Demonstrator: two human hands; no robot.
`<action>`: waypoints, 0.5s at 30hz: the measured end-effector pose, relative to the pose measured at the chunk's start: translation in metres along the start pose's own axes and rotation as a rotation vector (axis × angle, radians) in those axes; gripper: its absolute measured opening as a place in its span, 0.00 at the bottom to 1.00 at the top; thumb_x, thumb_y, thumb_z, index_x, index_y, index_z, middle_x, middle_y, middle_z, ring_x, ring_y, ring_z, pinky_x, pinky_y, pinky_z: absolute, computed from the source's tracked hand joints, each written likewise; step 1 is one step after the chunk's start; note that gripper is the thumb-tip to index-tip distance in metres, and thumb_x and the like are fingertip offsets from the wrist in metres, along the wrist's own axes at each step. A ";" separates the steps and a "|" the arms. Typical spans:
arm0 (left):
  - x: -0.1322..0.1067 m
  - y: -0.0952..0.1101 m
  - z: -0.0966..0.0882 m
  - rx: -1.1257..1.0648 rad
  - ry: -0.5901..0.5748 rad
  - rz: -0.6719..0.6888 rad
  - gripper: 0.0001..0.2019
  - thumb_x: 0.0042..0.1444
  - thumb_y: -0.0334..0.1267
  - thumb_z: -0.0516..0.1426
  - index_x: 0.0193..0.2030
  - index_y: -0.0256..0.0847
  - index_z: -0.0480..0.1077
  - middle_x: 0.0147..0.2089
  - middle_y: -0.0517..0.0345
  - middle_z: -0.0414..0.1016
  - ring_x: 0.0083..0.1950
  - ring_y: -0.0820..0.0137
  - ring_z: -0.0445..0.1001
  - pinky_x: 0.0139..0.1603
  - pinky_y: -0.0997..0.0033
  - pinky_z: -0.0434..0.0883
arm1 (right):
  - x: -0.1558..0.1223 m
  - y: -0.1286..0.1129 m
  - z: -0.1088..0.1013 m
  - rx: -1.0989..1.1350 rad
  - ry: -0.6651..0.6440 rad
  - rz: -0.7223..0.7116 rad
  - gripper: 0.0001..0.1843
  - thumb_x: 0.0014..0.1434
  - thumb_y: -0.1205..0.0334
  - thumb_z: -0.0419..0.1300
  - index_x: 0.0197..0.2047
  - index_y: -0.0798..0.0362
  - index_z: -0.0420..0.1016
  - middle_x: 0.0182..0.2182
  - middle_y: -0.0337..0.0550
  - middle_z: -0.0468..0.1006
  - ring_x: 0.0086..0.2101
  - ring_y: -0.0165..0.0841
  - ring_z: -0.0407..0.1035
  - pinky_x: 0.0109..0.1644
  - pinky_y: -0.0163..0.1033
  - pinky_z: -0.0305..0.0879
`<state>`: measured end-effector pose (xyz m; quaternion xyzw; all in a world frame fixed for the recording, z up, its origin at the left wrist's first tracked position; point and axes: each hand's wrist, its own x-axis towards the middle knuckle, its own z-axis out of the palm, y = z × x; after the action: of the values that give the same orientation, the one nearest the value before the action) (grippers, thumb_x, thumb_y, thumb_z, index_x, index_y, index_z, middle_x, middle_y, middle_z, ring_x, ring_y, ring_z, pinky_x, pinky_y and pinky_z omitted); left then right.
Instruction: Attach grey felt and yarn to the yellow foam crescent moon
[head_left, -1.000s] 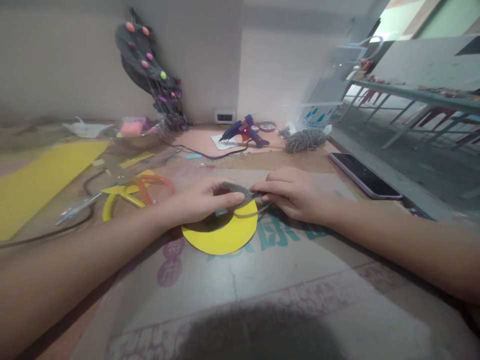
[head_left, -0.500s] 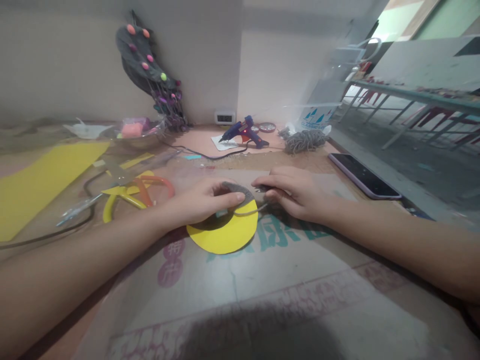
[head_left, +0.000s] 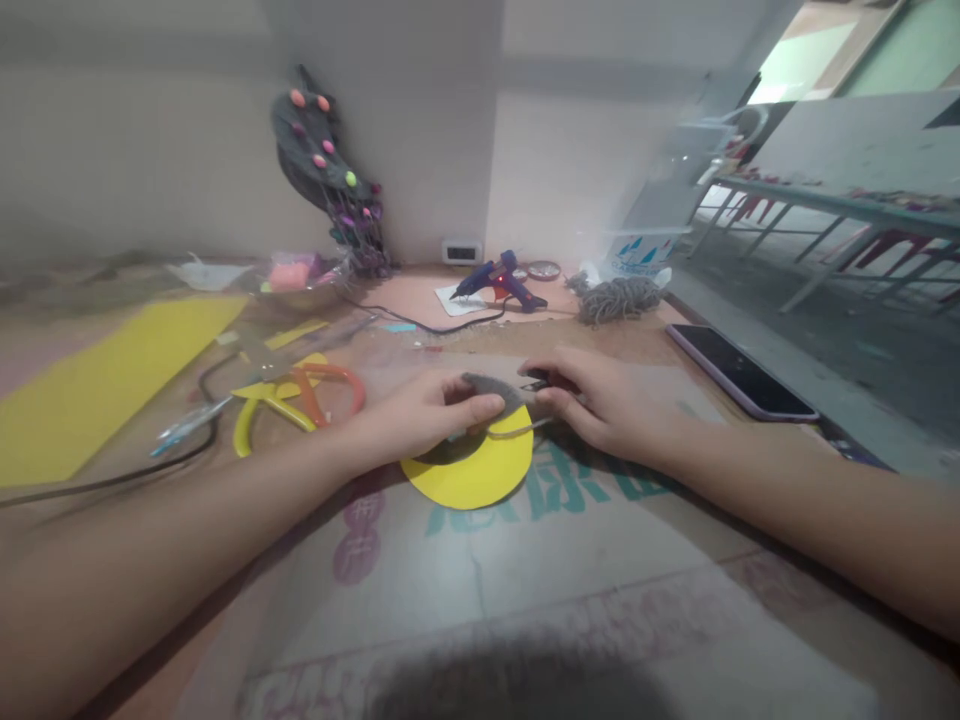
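Pressure from the flat, open left hand (head_left: 420,415) pins grey yarn (head_left: 491,388) to the yellow disc (head_left: 472,478). The right hand (head_left: 607,400), grip pinched on that yarn, has drawn slightly away.

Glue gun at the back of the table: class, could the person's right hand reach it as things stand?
Probably yes. Bare tabletop lies between the right hand and the glue gun; the yarn bundle sits off to the side. It would first have to release the grey strand it pinches.
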<state>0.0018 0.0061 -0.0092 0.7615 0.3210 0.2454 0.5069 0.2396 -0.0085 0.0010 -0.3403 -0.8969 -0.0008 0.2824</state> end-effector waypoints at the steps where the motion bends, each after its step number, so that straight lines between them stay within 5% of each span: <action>1: 0.000 0.000 0.001 -0.021 0.001 -0.005 0.16 0.59 0.50 0.56 0.34 0.36 0.70 0.28 0.60 0.69 0.28 0.75 0.65 0.28 0.77 0.63 | 0.001 0.001 0.000 0.007 -0.001 0.020 0.13 0.65 0.62 0.52 0.51 0.56 0.70 0.40 0.49 0.78 0.39 0.38 0.72 0.41 0.42 0.68; 15: 0.003 0.003 0.001 -0.217 0.057 -0.114 0.15 0.56 0.50 0.59 0.34 0.37 0.69 0.29 0.61 0.67 0.29 0.75 0.63 0.30 0.75 0.60 | 0.000 0.002 0.010 0.306 0.044 0.143 0.19 0.64 0.63 0.54 0.58 0.49 0.69 0.41 0.48 0.79 0.36 0.36 0.74 0.40 0.43 0.74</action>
<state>0.0055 0.0063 -0.0064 0.6755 0.3495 0.2709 0.5901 0.2362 -0.0046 -0.0077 -0.3564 -0.8536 0.1485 0.3497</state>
